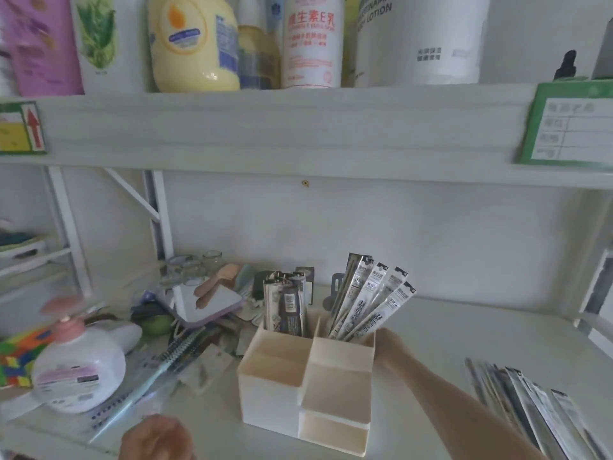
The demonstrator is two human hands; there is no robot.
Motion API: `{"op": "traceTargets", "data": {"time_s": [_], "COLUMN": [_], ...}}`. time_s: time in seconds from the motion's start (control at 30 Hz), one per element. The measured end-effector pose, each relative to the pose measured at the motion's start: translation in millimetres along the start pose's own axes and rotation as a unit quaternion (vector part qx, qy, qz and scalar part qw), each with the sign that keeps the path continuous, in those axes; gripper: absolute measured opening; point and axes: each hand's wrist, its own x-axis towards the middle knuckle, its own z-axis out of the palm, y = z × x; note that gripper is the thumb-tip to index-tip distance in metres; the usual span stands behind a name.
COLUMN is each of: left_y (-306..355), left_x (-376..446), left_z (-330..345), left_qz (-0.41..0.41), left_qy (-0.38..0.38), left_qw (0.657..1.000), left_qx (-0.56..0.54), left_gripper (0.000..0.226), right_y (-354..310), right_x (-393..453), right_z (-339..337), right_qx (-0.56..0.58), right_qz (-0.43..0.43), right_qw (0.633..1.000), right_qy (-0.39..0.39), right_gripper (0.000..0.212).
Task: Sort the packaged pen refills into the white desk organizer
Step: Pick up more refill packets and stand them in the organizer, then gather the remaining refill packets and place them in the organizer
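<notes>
The white desk organizer stands on the shelf surface at centre. Several long packaged refills lean out of its back right compartment. A bunch of shorter dark packets stands in the back left compartment. My right hand reaches behind the organizer's right rear corner, mostly hidden by it, near the bases of the long refills; its grip is not visible. My left hand rests low at the front left, fingers curled, nothing seen in it. A loose pile of refill packets lies at the right front.
Clutter fills the left: a pump bottle, a hairbrush, a mirror, glass jars, a puzzle cube. An upper shelf with lotion bottles overhangs closely.
</notes>
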Motion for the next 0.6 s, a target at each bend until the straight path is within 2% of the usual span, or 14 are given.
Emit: {"op": "traceTargets", "data": {"time_s": [0.07,0.13,0.27,0.37,0.4,0.47,0.57,0.6], "left_y": [-11.4,-19.7,-39.4,-42.3,-45.2,-53.5,-78.6,-90.1], "left_x": [-11.7,-35.1,-72.9,-92.5,-99.2,-105.7,-120.1,-121.2], "left_z": [7.1,29.9,89.8,141.4,162.0,202.6,263.5,280.6], "left_qz": [0.023,0.07,0.126,0.212,0.194,0.103,-0.026,-0.053], "left_qy": [-0.037,-0.089,-0.243,-0.39,-0.423,-0.454,-0.422,-0.408], "left_qw": [0.998,0.992,0.957,0.872,0.852,0.839,0.829,0.817], "left_qx": [0.044,0.06,0.092,0.208,0.239,0.283,0.366,0.405], "left_gripper": [0.042,0.04,0.032,0.025,0.025,0.018,0.002,0.013], "right_y": [0.1,9.3,53.8,91.0,104.3,124.0,153.4,160.9], "right_x": [-7.1,-21.7,-52.4,-80.1,-92.3,-113.1,-140.8,-145.9], "right_z": [-8.3,-19.8,-51.1,-84.8,-95.4,-108.6,-117.2,-117.2], "right_qx": [-0.015,-0.028,0.085,0.216,0.231,0.252,0.226,0.219], "right_qz": [0.038,0.069,0.105,0.132,0.134,0.132,0.133,0.133], "right_qw": [0.999,0.995,0.99,0.967,0.964,0.957,0.956,0.955], "right_qy": [-0.033,-0.059,-0.031,0.005,-0.008,-0.06,-0.128,-0.153], "right_gripper": [0.015,0.023,0.035,0.035,0.035,0.037,0.036,0.035]}}
